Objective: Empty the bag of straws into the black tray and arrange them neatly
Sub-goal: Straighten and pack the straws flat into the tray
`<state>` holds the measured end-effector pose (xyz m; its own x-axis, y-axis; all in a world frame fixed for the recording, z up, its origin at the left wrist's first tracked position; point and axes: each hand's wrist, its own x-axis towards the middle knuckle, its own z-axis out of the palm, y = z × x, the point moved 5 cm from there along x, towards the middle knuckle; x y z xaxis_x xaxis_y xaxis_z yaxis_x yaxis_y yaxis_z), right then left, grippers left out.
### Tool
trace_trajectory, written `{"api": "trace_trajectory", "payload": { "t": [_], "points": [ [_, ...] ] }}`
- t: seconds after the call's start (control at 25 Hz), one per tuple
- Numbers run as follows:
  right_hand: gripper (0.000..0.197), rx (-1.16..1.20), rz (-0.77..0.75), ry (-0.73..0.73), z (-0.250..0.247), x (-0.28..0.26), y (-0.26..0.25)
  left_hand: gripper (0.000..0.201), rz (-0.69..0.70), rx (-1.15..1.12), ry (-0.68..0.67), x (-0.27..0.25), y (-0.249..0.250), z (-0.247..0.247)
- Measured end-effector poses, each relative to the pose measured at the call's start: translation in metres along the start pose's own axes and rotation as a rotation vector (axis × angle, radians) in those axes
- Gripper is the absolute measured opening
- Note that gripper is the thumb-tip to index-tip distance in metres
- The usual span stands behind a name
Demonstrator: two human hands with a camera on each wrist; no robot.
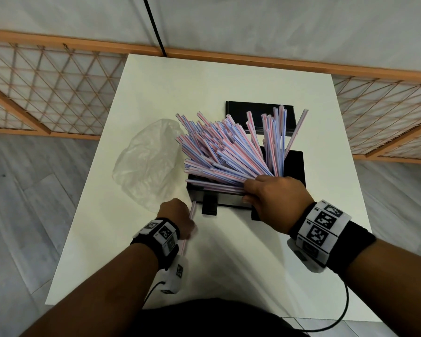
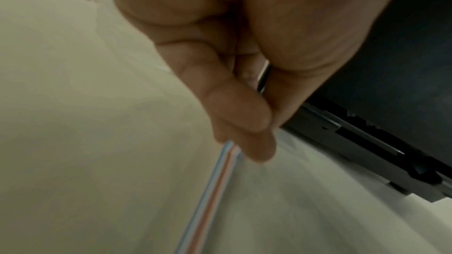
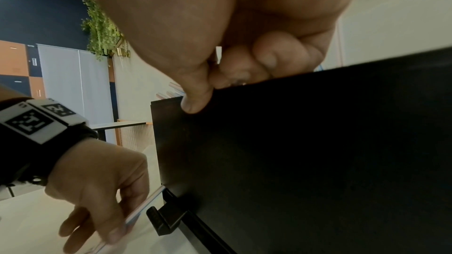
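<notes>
1. Head view: square white table (image 1: 156,98). The black box-shaped tray (image 1: 294,166) sits right of centre, full of thin pink-and-blue striped plastic straws (image 1: 219,152) fanning up and to the far left, some upright at its right side.
2. R hand (image 1: 272,198) is at the tray's near rim, fingers curled round the straws' near ends, clamped on the bundle.
3. L hand (image 1: 178,220) is just left of the tray's near-left corner, low over the table, pinching one single striped straw (image 1: 192,210) that runs near-far.
4. Crumpled clear plastic bag (image 1: 146,161) lies left of the tray, its right edge under the fanned straw tips.
5. L wrist view only: thumb and fingers (image 2: 234,103) pinch the single straw, which lies along the tabletop beside the tray's base.
6. R wrist view only: thumb tip on the tray's near wall, a black bracket at its base, and hanging green plant (image 3: 102,30) on a far wall.
7. Room: open table near the person and along the far edge. Right of the tray the table edge is close.
</notes>
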<state>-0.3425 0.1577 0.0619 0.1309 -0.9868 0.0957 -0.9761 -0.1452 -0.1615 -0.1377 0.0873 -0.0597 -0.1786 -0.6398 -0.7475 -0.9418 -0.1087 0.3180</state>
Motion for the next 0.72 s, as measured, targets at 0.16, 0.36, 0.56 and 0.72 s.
{"api": "trace_trajectory", "payload": {
  "t": [0.16, 0.36, 0.56, 0.72],
  "points": [
    [0.013, 0.002, 0.025, -0.051, -0.001, 0.000, -0.002, 0.018, 0.045, -0.141, 0.100, 0.002, 0.008, -0.011],
    [0.022, 0.002, 0.082, -0.075, -0.019, 0.001, -0.007, 0.012, 0.000, 0.084, -0.024, -0.005, 0.003, -0.004],
    [0.031, 0.002, 0.134, -0.058, -0.046, 0.006, -0.015, 0.015, -0.037, 0.107, -0.042, -0.008, -0.003, -0.006],
    [0.037, 0.033, 0.183, -0.087, -0.060, 0.011, -0.019, 0.010, -0.036, 0.143, -0.076, -0.018, 0.000, -0.003]
  ]
}}
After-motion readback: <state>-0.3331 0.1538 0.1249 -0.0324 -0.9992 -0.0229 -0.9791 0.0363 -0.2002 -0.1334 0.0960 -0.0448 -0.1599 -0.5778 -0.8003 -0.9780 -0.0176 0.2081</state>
